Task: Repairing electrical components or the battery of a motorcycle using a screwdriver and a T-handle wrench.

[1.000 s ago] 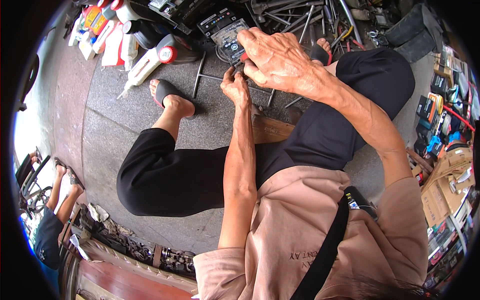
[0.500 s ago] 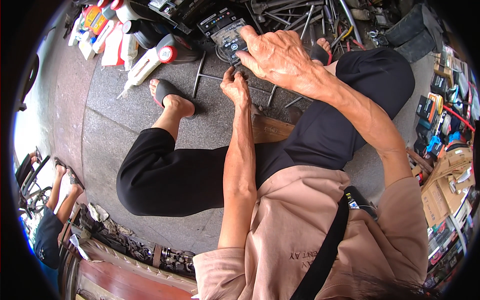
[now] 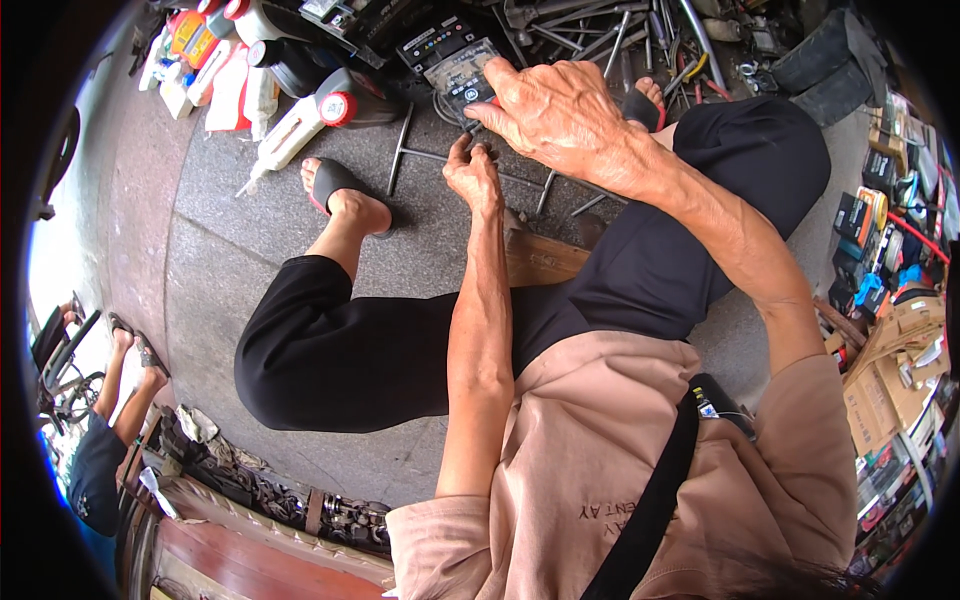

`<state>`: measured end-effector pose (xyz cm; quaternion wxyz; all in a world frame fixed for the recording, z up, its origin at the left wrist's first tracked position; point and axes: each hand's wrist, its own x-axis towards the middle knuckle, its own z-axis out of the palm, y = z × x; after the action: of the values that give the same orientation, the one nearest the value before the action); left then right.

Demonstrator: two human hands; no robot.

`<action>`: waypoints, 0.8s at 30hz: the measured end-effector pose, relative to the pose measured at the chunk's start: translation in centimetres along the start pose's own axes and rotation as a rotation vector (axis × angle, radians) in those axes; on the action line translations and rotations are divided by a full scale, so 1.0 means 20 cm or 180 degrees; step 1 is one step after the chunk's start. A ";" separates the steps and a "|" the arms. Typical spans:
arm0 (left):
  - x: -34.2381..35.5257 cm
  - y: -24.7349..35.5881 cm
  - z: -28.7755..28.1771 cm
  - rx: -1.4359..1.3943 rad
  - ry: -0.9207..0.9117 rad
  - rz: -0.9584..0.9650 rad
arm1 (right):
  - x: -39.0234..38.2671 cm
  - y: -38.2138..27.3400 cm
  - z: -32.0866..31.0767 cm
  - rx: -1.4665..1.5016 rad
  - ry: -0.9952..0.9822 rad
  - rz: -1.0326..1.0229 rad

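Observation:
A small dark battery [image 3: 458, 78] with a dusty, worn face is tilted up in front of me. My right hand [image 3: 555, 110] reaches across from the right and grips its right edge, thumb low and index finger high. Just below the battery's lower corner is my left hand [image 3: 472, 175], its fingers curled together in a pinch. Whatever lies between those fingertips is too small and dark to make out. Directly behind stands another black battery [image 3: 437, 42] with a printed label.
A T-handled metal wrench [image 3: 400, 150] lies by my left foot. Plastic bottles [image 3: 290, 135] and a dark jug [image 3: 362, 100] stand at the far left, metal tools [image 3: 620, 45] at the far right. A wooden block [image 3: 545, 258] sits between my legs. Boxes [image 3: 885, 385] crowd the right; another person's legs [image 3: 125, 385] show left.
Almost nothing differs. Both hands and the battery keep nearly the same place, with only a very slight shift of the fingers.

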<state>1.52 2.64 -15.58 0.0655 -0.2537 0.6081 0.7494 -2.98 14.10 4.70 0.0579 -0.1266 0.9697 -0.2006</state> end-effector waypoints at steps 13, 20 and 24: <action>0.00 -0.02 0.01 0.0111 0.0142 -0.0036 | -0.01 0.00 0.02 0.0098 -0.0004 0.0025; 0.03 -0.04 -0.02 0.0195 0.0176 0.0096 | -0.03 -0.03 0.05 0.0111 0.0375 -0.0392; 0.00 0.00 0.01 -0.0098 0.0120 -0.0147 | -0.01 -0.01 0.02 0.0282 0.0082 -0.0015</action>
<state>1.38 2.91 -15.65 0.0674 -0.2828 0.5916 0.7520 -2.58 13.82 4.36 0.0505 -0.1236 0.9603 -0.2451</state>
